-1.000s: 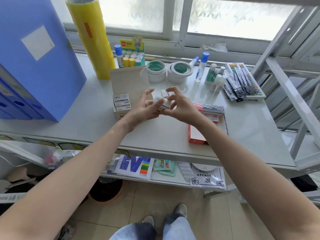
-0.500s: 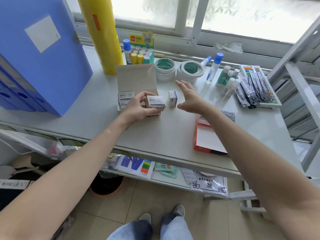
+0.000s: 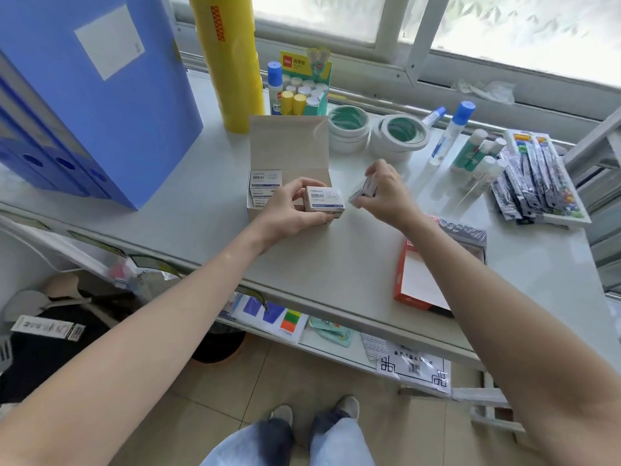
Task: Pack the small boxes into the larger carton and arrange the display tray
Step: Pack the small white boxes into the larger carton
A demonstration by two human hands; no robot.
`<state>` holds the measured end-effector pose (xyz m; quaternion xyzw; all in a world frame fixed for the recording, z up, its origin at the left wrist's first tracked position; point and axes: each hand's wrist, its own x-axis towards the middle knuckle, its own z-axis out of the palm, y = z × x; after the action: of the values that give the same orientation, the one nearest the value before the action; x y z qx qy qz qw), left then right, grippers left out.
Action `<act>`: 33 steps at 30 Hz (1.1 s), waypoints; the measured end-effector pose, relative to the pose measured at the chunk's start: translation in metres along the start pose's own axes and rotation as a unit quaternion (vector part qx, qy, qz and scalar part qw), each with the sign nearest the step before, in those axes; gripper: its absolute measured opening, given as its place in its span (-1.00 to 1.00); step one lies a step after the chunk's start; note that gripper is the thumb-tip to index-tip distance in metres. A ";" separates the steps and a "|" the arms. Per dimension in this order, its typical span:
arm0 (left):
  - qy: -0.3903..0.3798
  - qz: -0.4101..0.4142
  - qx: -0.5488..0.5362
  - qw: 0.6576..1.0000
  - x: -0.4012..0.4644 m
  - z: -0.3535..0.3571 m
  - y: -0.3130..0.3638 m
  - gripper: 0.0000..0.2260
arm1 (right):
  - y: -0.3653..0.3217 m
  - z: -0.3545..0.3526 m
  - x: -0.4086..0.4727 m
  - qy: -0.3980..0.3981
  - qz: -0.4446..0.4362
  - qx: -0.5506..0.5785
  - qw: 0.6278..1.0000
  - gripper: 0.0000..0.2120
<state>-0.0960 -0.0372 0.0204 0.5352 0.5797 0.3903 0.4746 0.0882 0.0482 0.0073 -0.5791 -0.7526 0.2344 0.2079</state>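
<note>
An open beige carton stands on the white table with its lid flap up; small white boxes with blue print are stacked in its left part. My left hand grips another small white box at the carton's front right corner. My right hand holds a second small box on edge just right of the carton, blurred. A display tray of packaged pens lies at the far right.
Blue file boxes stand left, a yellow film roll behind the carton. A glue-stick display, tape rolls, glue bottles and glue sticks line the back. A red-edged flat box lies under my right forearm.
My right hand, open half a second ago, has closed on the small box that stood beside the carton and lifted it. My left hand keeps its box at the carton.
</note>
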 end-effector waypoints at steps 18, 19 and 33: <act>-0.072 0.023 0.005 0.997 0.008 0.014 0.014 -0.43 | -0.037 -0.049 -0.052 -0.125 0.001 0.330 0.936 -0.58; -0.074 0.026 0.007 0.997 0.008 0.013 0.014 -0.42 | -0.039 -0.049 -0.053 -0.133 -0.009 0.292 0.947 -0.58; -0.094 0.004 -0.013 0.995 0.007 -0.011 0.006 -0.36 | -0.070 -0.030 -0.035 -0.131 -0.158 -0.071 0.976 -0.55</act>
<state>-0.1045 -0.0287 0.0280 0.5660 0.5250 0.3474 0.5323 0.0606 0.0021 0.0714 -0.4306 -0.8700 0.2184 0.0997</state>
